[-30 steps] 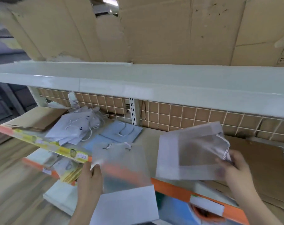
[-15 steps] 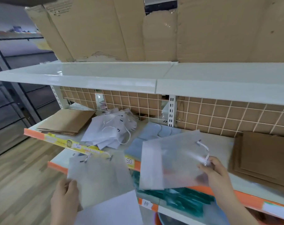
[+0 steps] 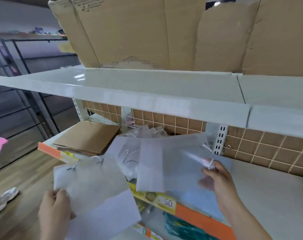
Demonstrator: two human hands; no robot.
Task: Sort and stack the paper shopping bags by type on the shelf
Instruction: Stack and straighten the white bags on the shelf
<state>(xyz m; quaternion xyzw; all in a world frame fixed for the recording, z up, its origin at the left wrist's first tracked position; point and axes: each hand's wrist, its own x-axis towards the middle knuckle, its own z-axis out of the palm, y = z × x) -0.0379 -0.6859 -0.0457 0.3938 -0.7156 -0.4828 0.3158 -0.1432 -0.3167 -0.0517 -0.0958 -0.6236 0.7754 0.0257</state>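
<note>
Right hand [image 3: 216, 177] and left hand [image 3: 54, 205] each grip a bag — translucent, frosted, twisted-cord handles.

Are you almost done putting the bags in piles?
Not yet. The brown bags already sit in a flat stack at the shelf's left end. The right hand holds one frosted bag and the left hand holds another frosted bag. Behind them the white bags lie in a messy heap to tidy.

I'm looking into a shop: metal display shelving [image 3: 147, 94] with orange price strips [image 3: 195, 215], a "50" price tag [image 3: 166, 203], wire-grid backing [image 3: 251, 149] and flat paper bags [image 3: 90, 137].
</note>
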